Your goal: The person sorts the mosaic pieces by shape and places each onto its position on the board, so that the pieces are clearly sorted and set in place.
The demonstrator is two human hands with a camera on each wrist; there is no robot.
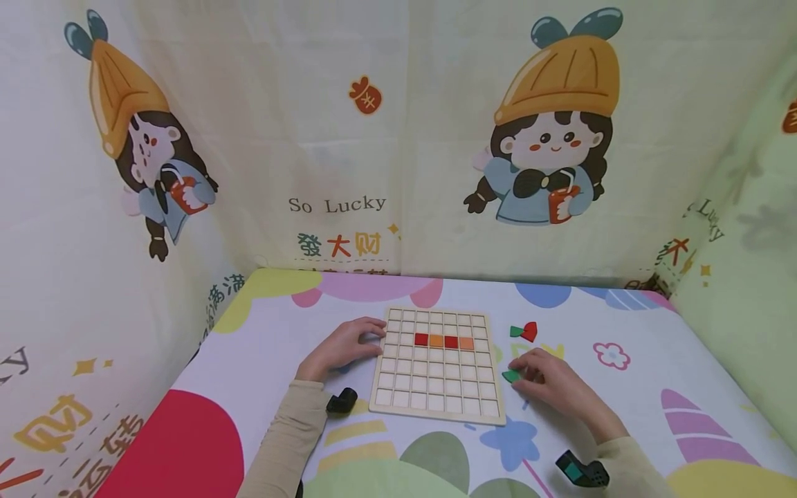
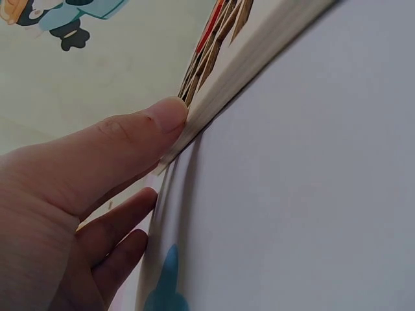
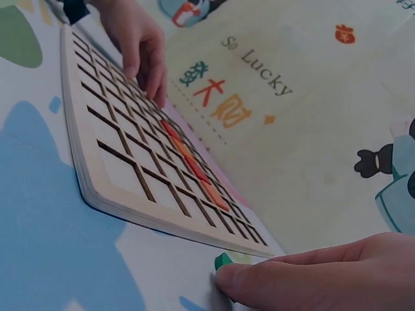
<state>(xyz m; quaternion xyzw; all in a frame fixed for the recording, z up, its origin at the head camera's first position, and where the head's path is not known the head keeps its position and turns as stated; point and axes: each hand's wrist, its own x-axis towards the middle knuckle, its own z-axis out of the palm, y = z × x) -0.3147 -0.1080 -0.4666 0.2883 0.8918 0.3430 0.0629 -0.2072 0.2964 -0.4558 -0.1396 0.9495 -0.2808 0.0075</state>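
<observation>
- Wooden grid board lies flat on the patterned table cover, between the two hands
- Filled cells: four in one row, third from the far edge. In order from the left: red tile, orange tile, second red tile, second orange tile. The four sit side by side, seated in their cells
- Every other cell of the board shows bare wood; by judgement the filling is at an early stage, with one part-row done and the great bulk of the grid left
- Left hand rests against the board's left edge. The left wrist view shows the thumb tip touching the rim, the other fingers loosely extended on the cover below; it braces the board, nothing is gripped
- Right hand lies on the cover just beside the board's right edge, its fingertips bearing on a green piece. Whether the piece is pinched or only pressed under the fingers cannot be told
- Loose stock, well short of what the bare cells would take: one further green piece touching a red piece, on the cover beyond the right hand and apart from the board
- No other loose pieces are visible in any view
</observation>
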